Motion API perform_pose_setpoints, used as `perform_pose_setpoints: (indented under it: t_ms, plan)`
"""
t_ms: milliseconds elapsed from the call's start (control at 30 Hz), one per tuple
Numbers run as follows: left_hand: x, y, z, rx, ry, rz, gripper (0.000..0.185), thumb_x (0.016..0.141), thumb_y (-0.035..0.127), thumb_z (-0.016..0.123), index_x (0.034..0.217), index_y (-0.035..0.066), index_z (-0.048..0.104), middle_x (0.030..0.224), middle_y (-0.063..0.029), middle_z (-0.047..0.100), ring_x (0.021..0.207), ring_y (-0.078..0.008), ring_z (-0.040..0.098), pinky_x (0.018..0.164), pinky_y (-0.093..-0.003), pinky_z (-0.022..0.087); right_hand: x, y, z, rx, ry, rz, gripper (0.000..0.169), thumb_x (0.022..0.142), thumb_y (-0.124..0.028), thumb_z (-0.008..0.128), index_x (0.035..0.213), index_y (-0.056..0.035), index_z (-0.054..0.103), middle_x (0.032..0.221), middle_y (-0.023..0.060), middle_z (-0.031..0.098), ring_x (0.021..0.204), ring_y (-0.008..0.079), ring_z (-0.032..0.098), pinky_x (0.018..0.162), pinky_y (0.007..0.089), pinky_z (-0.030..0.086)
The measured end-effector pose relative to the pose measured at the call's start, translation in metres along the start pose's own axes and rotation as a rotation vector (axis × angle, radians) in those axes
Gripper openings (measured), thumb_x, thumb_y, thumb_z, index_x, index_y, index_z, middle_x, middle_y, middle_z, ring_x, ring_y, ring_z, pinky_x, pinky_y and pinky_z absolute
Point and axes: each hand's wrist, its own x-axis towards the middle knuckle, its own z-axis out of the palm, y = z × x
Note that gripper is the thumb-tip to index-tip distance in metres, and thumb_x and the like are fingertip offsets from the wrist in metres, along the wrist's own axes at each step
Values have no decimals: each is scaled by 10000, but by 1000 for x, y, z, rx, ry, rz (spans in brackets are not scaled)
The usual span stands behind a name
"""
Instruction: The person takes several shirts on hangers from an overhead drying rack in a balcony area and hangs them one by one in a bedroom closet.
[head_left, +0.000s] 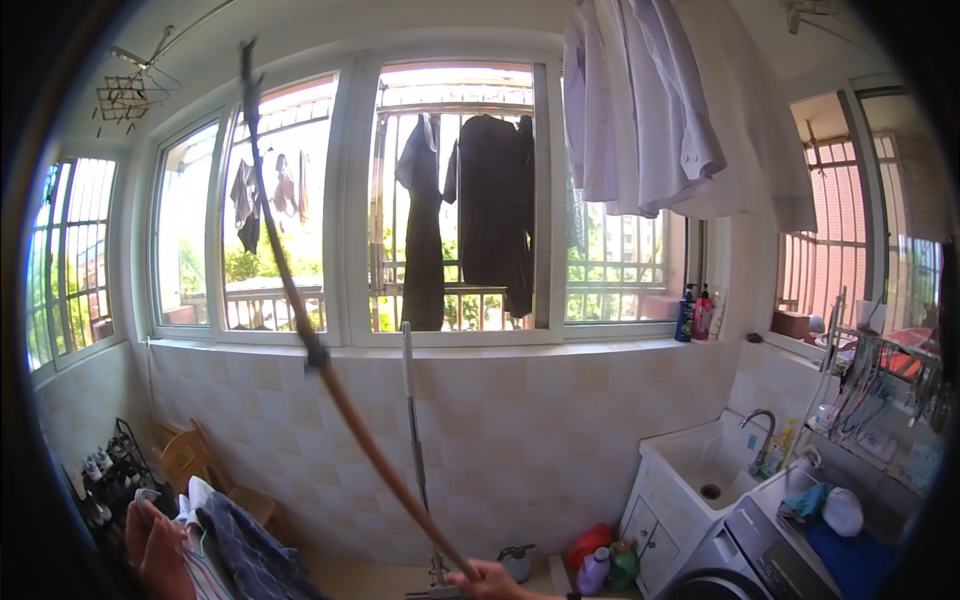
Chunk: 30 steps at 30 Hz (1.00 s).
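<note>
My right hand (491, 581) grips the lower end of a long clothes pole (367, 442) at the bottom middle. The pole slants up and left, its dark forked tip (249, 56) near the ceiling at the upper left. At the lower left my left hand (154, 536) holds several clothes hangers (196, 559), on which hang light garments and a dark blue patterned garment (244, 544). White and pale lilac shirts (637, 112) hang overhead at the upper right. Through the middle window, dark clothes (491, 202) hang outside.
A white sink (697, 465) and a washing machine (757, 547) stand at the lower right. A mop (412, 405) leans by the tiled wall. Bottles (594, 570) stand on the floor; pump bottles (686, 315) are on the sill. A wooden chair (187, 457) and a shoe rack (112, 472) are left.
</note>
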Motion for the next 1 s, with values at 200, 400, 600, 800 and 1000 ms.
perform_pose_setpoints:
  t_ms: [200, 400, 600, 800, 1000]
  plan:
    - [1, 9, 41, -323, -188, -190, 176, 837, 132, 581, 970, 66, 486, 676, 25, 450, 591, -59, 432, 638, -243, 397, 21, -74, -63, 131, 164, 275, 184, 836, -191, 667, 830, -69, 528, 623, -31, 478, 527, 65, 458, 481, 222, 398]
    - [1, 8, 60, -372, -254, -239, 148, 829, 127, 581, 935, 78, 490, 681, 21, 456, 596, -72, 452, 647, -253, 403, -7, -105, -117, -78, 435, -153, 194, 903, -239, 563, 923, -73, 465, 612, 6, 495, 473, 73, 467, 410, 212, 385]
    - [-6, -7, 91, -405, -283, -185, 150, 816, 165, 602, 875, 81, 492, 624, 2, 462, 546, -80, 455, 608, -251, 420, 60, -264, -207, -291, 552, -351, 273, 929, -319, 502, 936, -51, 447, 622, 7, 486, 434, 53, 442, 356, 199, 350]
    - [6, -37, 98, -408, -233, -161, 156, 819, 183, 598, 858, 75, 492, 613, -9, 470, 535, -81, 463, 582, -243, 436, 90, -365, -277, -454, 756, -425, 303, 927, -368, 470, 840, -79, 444, 590, 1, 450, 381, 63, 408, 306, 212, 329]
    - [2, -42, 114, -399, -212, -173, 171, 803, 188, 606, 854, 78, 485, 607, -1, 441, 535, -73, 449, 578, -236, 426, 82, -383, -339, -529, 995, -433, 364, 919, -427, 443, 838, -73, 461, 543, 6, 425, 354, 80, 385, 296, 233, 318]
